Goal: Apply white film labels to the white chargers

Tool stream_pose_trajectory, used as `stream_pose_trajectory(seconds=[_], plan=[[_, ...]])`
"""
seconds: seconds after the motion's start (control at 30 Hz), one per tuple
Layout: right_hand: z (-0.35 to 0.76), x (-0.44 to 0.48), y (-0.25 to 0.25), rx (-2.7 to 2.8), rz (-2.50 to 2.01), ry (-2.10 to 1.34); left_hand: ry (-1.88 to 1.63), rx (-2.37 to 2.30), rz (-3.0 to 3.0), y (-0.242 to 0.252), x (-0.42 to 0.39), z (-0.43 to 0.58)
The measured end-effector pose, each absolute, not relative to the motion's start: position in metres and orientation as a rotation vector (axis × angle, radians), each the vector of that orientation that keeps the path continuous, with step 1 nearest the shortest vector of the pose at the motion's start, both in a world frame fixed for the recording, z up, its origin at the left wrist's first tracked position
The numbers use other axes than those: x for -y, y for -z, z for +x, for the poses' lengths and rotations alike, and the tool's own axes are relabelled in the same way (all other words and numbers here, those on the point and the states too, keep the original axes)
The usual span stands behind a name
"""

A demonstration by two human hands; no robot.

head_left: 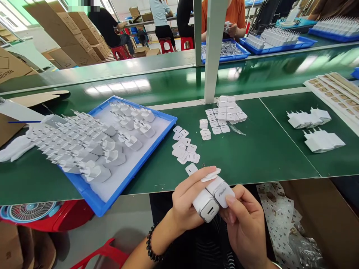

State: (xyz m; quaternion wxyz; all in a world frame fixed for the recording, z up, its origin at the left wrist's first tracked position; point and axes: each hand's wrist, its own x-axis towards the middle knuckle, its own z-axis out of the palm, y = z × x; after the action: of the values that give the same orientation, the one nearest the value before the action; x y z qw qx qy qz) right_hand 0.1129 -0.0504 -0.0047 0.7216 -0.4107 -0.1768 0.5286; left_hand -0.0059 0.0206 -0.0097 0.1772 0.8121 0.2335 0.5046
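My left hand is closed around two white plug chargers held side by side. One charger shows a dark port slot in its end face. On the end of the other charger is a printed face plate, and the thumb of my right hand presses at its edge, with the other fingers curled below. A few small white plates are pinched between my left fingers. Just beyond lie scattered slotted plates, and farther back a stack of printed plates.
A blue-rimmed tray of upright chargers stands left on the green bench. More chargers lie at right. A post rises behind the stack. Across the bench, a person in orange works beside blue trays.
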Motion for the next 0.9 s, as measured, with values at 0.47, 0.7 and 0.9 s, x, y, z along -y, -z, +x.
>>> stream_pose_trajectory(seconds=[0.47, 0.7, 0.9], plan=[[0.107, 0.055, 0.02, 0.453, -1.023, -0.96, -1.398, -0.699, 2.261, 0.009, -0.018, -0.002], [0.108, 0.052, 0.022, 0.448, -1.041, -0.989, -1.395, -0.705, 2.23, 0.007, -0.021, 0.001], [0.106, 0.049, 0.019, 0.503, -1.13, -0.872, -1.362, -0.732, 2.192, 0.008, -0.02, 0.001]])
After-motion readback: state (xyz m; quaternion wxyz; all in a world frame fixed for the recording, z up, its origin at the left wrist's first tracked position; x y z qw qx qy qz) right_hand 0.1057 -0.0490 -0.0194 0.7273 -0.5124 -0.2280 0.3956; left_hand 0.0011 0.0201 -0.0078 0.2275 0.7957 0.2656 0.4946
